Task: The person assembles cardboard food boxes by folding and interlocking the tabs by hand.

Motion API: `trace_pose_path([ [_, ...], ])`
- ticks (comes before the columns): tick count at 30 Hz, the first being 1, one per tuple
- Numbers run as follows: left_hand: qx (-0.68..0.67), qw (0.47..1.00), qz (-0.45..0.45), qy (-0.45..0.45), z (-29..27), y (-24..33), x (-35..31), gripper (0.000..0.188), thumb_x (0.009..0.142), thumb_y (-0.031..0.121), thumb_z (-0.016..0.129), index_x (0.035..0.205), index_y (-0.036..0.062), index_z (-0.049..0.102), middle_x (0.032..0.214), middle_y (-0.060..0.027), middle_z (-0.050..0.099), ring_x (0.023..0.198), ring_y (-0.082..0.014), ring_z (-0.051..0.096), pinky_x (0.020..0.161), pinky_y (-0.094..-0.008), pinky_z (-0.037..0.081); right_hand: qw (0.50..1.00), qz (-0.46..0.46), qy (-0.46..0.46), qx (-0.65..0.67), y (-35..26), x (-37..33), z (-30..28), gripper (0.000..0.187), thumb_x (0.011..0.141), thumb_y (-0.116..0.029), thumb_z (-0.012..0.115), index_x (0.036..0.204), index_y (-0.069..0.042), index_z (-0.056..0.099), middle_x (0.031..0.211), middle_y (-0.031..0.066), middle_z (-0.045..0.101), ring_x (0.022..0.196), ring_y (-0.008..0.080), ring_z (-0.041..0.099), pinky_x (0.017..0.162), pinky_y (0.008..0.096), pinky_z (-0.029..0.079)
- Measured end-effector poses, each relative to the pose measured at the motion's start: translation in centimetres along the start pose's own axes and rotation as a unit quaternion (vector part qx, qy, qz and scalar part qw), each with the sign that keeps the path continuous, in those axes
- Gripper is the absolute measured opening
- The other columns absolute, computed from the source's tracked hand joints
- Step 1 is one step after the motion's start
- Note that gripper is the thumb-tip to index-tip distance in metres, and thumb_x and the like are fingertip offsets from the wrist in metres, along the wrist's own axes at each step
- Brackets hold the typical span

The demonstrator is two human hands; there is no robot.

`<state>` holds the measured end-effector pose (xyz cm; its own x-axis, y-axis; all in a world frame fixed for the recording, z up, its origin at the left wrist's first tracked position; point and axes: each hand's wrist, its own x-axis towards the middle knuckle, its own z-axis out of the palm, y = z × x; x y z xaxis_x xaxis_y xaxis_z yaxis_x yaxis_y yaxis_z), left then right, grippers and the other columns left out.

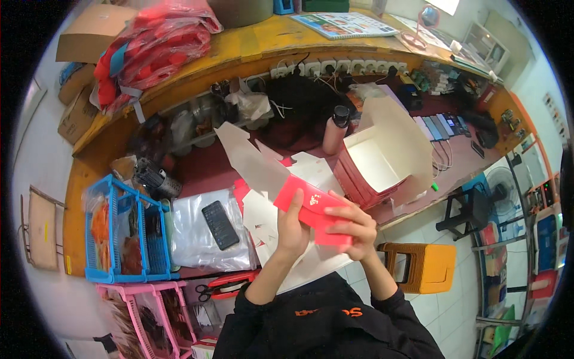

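Both hands hold a partly folded cardboard box (300,200), red outside and white inside, above the desk. Its long white flap (240,152) sticks up toward the far left. My left hand (293,232) grips the near left edge, thumb on the red face. Fingers of my right hand (354,226) wrap over the right part of that face. Under and behind it lie white and red die-cut card blanks (260,218), partly hidden by my hands. Just beyond my right hand stands an open box (365,182) with red walls, a white inside and a raised lid.
A pink bottle (335,131) stands behind the open box. On the left, a black phone (220,225) lies on clear plastic bags (185,239), beside blue baskets (127,272). Scissors (204,292) lie near a red tool (230,284). An orange stool (433,269) stands at right.
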<state>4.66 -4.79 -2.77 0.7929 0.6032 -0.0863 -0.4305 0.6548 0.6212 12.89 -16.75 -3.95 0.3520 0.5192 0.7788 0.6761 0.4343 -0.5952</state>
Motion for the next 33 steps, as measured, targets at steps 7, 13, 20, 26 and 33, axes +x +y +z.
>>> trace_pose_path([
  [7,0.176,0.982,0.023,-0.069,-1.1,-1.7,-0.9,0.034,0.092,0.024,0.047,0.119,0.0039,0.043,0.11,-0.0067,0.052,0.099,-0.0158,0.054,0.084,-0.0302,0.043,0.993,0.077,0.015,-0.086,-1.0,1.0,0.8,0.073,0.065,-0.009,0.072,0.13,-0.017,0.04,0.122,0.0186,0.049,0.111,0.0398,0.048,0.089,0.0448,0.043],
  [13,0.206,0.958,-0.026,-0.196,-5.0,2.1,-0.5,0.042,0.09,0.026,0.052,0.122,0.0004,0.043,0.118,-0.0109,0.049,0.112,-0.0186,0.044,0.093,-0.032,0.036,0.928,0.136,-0.086,-0.335,-0.7,1.6,0.0,0.064,0.062,-0.009,0.068,0.123,-0.022,0.05,0.124,0.0083,0.049,0.11,0.0312,0.05,0.076,0.0358,0.051],
  [20,0.308,0.943,0.114,-0.047,-4.8,1.4,0.1,0.044,0.082,0.022,0.064,0.116,-0.0006,0.046,0.11,-0.0106,0.054,0.101,-0.0185,0.051,0.089,-0.0309,0.039,0.941,0.125,-0.019,-0.315,-1.0,1.5,1.5,0.063,0.062,-0.006,0.068,0.121,-0.022,0.052,0.124,0.0115,0.049,0.11,0.0329,0.05,0.077,0.0359,0.05],
  [26,0.169,0.962,0.201,-0.074,-2.0,-2.2,1.3,0.047,0.083,0.014,0.061,0.121,-0.0013,0.037,0.111,-0.0108,0.051,0.098,-0.018,0.051,0.086,-0.03,0.041,0.965,0.242,0.036,-0.1,-1.7,1.3,3.7,0.075,0.064,-0.003,0.068,0.132,-0.011,0.037,0.132,0.02,0.037,0.121,0.0376,0.037,0.098,0.0404,0.034],
  [33,0.087,0.98,0.17,-0.056,-3.1,2.2,-0.9,0.051,0.072,0.011,0.07,0.115,-0.002,0.046,0.107,-0.0118,0.057,0.095,-0.0218,0.057,0.082,-0.0342,0.047,0.962,0.245,0.055,0.106,2.6,0.5,0.7,0.06,0.093,-0.037,0.038,0.136,0.0,0.022,0.141,0.0154,0.025,0.131,0.0275,0.022,0.106,0.0347,0.016],
])
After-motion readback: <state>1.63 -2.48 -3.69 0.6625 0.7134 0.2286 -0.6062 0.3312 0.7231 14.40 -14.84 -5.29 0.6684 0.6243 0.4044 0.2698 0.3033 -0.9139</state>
